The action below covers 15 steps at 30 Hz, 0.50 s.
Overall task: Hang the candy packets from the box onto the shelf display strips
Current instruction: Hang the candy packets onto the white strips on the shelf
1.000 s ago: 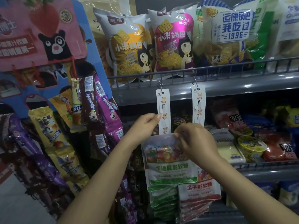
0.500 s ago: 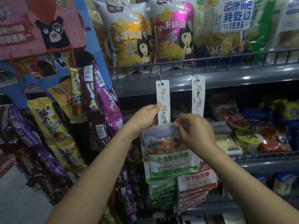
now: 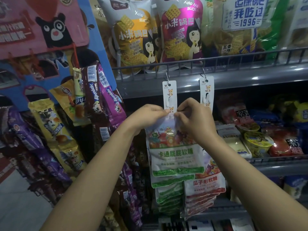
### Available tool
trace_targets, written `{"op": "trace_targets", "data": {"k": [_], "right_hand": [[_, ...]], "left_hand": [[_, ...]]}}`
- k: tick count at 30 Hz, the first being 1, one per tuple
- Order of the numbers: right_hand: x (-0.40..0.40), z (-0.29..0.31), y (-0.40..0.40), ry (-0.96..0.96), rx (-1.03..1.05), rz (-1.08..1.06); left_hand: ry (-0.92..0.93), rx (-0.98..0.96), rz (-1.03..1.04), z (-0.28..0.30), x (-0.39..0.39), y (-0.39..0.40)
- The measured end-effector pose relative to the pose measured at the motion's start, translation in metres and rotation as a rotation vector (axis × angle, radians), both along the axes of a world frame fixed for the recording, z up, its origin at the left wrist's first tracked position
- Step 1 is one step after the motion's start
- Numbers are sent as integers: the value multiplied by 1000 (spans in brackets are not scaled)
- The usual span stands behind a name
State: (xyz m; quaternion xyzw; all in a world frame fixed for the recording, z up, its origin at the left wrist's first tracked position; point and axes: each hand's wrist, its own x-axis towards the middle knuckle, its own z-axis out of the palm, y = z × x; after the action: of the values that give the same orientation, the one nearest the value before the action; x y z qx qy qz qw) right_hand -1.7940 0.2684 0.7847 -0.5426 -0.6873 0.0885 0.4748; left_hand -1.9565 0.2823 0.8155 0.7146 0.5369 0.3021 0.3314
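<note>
Two white display strips hang on hooks from the grey shelf edge: the left strip [image 3: 169, 95] and the right strip [image 3: 206, 92]. A green-and-white candy packet [image 3: 176, 155] is held up against the left strip. My left hand [image 3: 146, 116] pinches the strip and the packet's top left corner. My right hand [image 3: 195, 119] pinches the packet's top right edge at the strip. Several green packets [image 3: 168, 195] hang lower on the left strip, and red packets [image 3: 203, 190] hang on the right one. The box is not in view.
Large snack bags [image 3: 136, 39] stand on the wire-railed upper shelf [image 3: 233, 75]. Hanging candy rolls [image 3: 100, 97] and yellow packets [image 3: 55, 130] crowd the left side. Cup snacks and red packs [image 3: 260, 140] fill the lower shelf to the right.
Both hands rose along the left strip, carrying the green packet's top higher. My right hand moved in toward the strip until it nearly meets my left hand.
</note>
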Motion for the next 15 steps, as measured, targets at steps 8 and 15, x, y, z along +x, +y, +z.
{"op": "trace_targets", "data": {"k": [8, 15], "right_hand": [[4, -16, 3, -58, -26, 12], [5, -22, 5, -91, 5, -7]], "left_hand": [[-38, 93, 2, -16, -3, 1], [-225, 205, 133, -40, 0, -9]]}}
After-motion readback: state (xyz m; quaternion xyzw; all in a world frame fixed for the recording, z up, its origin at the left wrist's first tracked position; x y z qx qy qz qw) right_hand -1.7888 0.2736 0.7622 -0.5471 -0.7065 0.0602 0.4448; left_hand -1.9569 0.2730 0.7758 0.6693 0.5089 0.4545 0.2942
